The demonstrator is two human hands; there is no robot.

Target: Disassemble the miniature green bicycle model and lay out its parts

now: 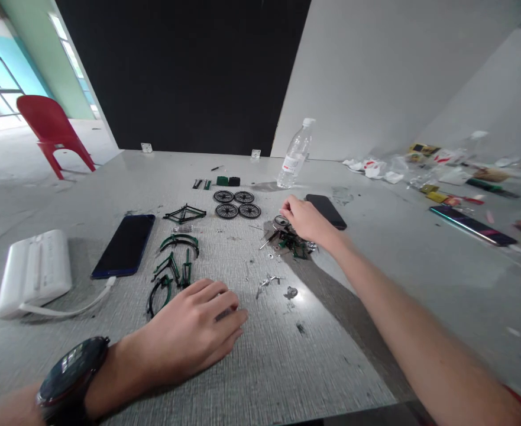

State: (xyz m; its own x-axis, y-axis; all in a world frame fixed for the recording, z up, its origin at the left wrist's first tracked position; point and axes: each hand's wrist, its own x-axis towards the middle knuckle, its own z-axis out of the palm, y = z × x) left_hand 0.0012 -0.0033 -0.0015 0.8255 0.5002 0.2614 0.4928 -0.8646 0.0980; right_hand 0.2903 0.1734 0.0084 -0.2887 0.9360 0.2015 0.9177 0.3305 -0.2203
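My right hand is over a pile of small black, green and silver parts, its thumb and fingers pinched together. Whatever lies between those fingertips is too small to make out; a dark ring-shaped part shows just below them. On the near side of the table my left hand rests loosely, fingers slightly bent and apart, holding nothing. Close beyond it lie green and black fender-like arcs and fork-like pieces. Miniature spoked wheels and a small bicycle frame are laid out farther back.
A white power bank is cabled to a phone on the left. A plastic bottle stands behind my right hand, near another phone. Silver bits lie mid-table. Wrappers and a third phone are right.
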